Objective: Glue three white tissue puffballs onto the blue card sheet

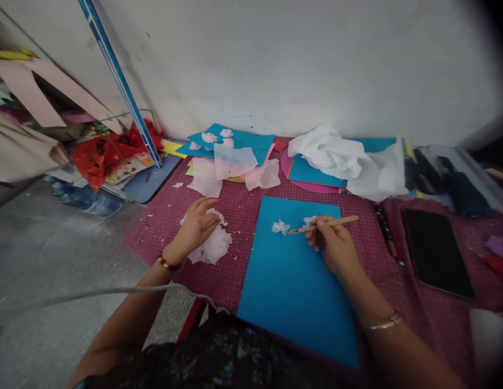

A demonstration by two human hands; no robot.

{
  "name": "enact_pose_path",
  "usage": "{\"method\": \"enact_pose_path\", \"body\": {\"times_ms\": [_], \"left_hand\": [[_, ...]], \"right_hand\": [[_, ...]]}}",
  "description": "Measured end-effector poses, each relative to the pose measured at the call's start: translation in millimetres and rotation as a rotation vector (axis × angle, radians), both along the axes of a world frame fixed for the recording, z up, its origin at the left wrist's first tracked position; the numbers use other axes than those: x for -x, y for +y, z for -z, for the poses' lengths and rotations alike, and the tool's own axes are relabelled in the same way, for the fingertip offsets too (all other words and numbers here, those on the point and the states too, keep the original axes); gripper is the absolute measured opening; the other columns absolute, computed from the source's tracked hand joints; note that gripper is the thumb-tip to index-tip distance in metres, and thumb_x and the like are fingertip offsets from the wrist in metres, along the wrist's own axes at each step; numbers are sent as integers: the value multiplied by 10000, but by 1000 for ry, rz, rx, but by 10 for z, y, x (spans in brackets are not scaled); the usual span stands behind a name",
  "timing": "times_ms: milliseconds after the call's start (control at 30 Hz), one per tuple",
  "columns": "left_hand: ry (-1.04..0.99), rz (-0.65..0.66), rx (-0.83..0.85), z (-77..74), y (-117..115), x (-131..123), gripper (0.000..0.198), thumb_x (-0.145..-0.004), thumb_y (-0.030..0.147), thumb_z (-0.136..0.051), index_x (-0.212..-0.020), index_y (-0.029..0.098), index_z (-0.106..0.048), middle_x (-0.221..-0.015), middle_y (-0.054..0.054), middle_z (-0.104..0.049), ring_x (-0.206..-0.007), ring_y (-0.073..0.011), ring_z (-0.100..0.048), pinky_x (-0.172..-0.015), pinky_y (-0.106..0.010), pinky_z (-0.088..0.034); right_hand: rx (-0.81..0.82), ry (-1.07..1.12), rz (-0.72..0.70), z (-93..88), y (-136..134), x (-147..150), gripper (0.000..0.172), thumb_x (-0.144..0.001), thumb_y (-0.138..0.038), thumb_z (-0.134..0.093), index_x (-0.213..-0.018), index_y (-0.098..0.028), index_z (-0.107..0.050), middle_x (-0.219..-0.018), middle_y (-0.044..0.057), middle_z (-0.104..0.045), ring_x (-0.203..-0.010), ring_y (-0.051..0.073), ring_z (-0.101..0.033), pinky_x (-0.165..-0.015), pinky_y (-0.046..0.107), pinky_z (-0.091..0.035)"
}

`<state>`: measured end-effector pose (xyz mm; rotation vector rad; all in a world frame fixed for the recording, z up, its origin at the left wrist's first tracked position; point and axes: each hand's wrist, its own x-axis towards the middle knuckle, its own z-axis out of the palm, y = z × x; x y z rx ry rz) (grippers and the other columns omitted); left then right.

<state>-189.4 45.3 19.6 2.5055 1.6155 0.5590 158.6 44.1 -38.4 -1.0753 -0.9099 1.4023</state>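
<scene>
My right hand (335,246) grips a thin wooden craft stick (345,220) above a blue sheet of card (292,275). The stick's left tip is beside a small white crumpled-paper flower (281,227) on the card. Another white paper piece (309,220) lies by my right fingertips, partly covered by them. Off to the left, my left hand (198,226) hovers at a pile of torn white tissue paper (213,246), its fingers loosely bent and apart. Nothing shows between them.
Behind the card lie pale tissue squares (235,162) and a blue card with whitish-pink paper tufts (209,137). White tissue (330,151) is heaped at the back right. A dark tablet-like slab (437,251) and a dark pen (384,229) lie rightward. A grey cable (125,290) crosses my left forearm.
</scene>
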Motion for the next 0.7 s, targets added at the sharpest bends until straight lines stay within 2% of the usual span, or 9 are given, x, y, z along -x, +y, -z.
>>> {"method": "enact_pose_path", "body": {"times_ms": [133,200,300,400,500,600,700], "left_hand": [[-363,-174,44,-194,-65,-110,85,-822,241,-608,-761,187,-631,-1129,-83,-627,-1107,-234,-544,-1013,-437,-382],[-629,-241,159,-314,-127,-203,89,-811,265,-620,-778,184,-608,-972,-59,-648,-935,-195,-596,-880,-360,-458],[-913,-301,351,-417,-180,-377,120,-757,274,-659,-770,177,-590,-764,-13,-620,-708,-136,-573,-680,-264,-457],[-992,-284,448,-410,-165,-571,151,-704,268,-689,-727,169,-577,-692,8,-590,-636,-109,-542,-608,-232,-421],[-953,-244,483,-360,-140,-752,154,-714,276,-681,-727,171,-569,-665,19,-579,-591,-97,-516,-564,-225,-396],[-918,-207,549,-295,-162,-899,140,-739,273,-650,-718,173,-555,-656,15,-603,-596,-105,-534,-572,-233,-409],[-985,-155,677,-183,-226,-1008,134,-744,252,-651,-707,167,-555,-651,8,-626,-610,-107,-556,-588,-233,-420]], "right_hand": [[-5,9,10,-10,-1,2,241,-794,-423,-652,-795,-185,-616,-573,5,-637,-430,111,-542,-352,204,-369],[0,10,11,-6,-1,0,242,-791,-424,-652,-793,-185,-610,-566,4,-633,-426,111,-541,-356,206,-365],[-1,10,-12,1,-2,-6,247,-787,-429,-652,-788,-187,-599,-551,-2,-630,-421,113,-542,-362,206,-360],[-19,-12,-31,-20,-19,-4,269,-779,-452,-650,-758,-191,-590,-530,-9,-621,-407,110,-531,-366,208,-356],[-52,-48,-40,-72,-58,22,283,-785,-475,-638,-752,-198,-595,-533,-11,-619,-413,114,-530,-372,215,-357],[-86,-69,-99,-118,-100,72,292,-807,-495,-621,-789,-203,-610,-564,-6,-632,-426,121,-539,-375,223,-363],[-98,-53,-153,-148,-134,137,306,-810,-515,-617,-832,-209,-614,-590,-5,-648,-421,122,-540,-369,227,-361]]}}
